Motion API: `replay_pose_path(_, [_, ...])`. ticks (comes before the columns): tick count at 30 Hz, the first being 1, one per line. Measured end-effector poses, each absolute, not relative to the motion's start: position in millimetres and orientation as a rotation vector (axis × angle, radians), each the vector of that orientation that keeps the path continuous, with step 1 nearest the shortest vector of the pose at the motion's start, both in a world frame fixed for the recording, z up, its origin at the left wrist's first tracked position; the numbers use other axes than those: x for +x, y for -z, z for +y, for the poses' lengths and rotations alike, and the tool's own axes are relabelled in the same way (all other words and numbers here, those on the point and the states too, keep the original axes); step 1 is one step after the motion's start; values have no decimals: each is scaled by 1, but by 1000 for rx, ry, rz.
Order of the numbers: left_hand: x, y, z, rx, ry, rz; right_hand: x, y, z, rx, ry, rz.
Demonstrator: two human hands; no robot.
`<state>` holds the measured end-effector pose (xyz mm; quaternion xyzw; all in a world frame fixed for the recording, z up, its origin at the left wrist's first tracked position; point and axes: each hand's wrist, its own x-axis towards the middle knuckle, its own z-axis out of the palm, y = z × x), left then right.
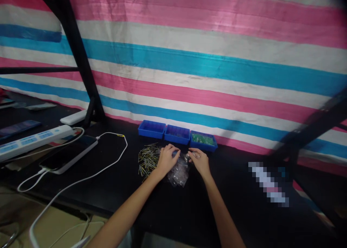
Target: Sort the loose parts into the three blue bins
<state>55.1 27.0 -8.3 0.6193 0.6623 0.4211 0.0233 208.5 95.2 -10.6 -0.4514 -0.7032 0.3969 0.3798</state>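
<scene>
My left hand [167, 159] is over the right side of a pile of thin yellowish and silvery pieces [148, 160], its thumb and fingers bent toward something small that I cannot make out. Across a small gap, my right hand [199, 159] has its fingertips closed on something small and clear or shiny. Clear plastic bags [179, 174] lie on the black table [179, 212] between and just below both hands. Behind them stand three blue trays in a row: the left tray [151, 129], the middle tray [177, 134] with small dark contents, and the right tray [203, 141] holding green pieces.
A white power strip [35, 141], a phone-like device [70, 154] and a white cable [89, 176] occupy the left side. A striped sheet [189, 71] hangs behind. Black frame bars [77, 52] rise at left and right. A pixelated patch covers something at right.
</scene>
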Motion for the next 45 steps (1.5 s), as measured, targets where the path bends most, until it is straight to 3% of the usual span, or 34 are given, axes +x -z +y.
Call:
replay_pose_path(4, [57, 7, 27, 1903, -1304, 2027, 209, 8, 96, -1217, -1141, -1737])
replay_pose_path(11, [65, 6, 29, 1803, -1436, 1742, 209, 0, 94, -1091, -964, -1699])
replay_pose_path(21, [64, -2, 30, 1134, -1541, 1234, 192, -13, 77, -838, -1469, -1555])
replay_pose_path(36, [48, 3, 37, 1323, -1715, 1341, 185, -6, 76, -706, -926, -1541])
replay_pose_path(45, [33, 5, 41, 1155, -1821, 1644, 180, 3, 74, -845, -1062, -1568])
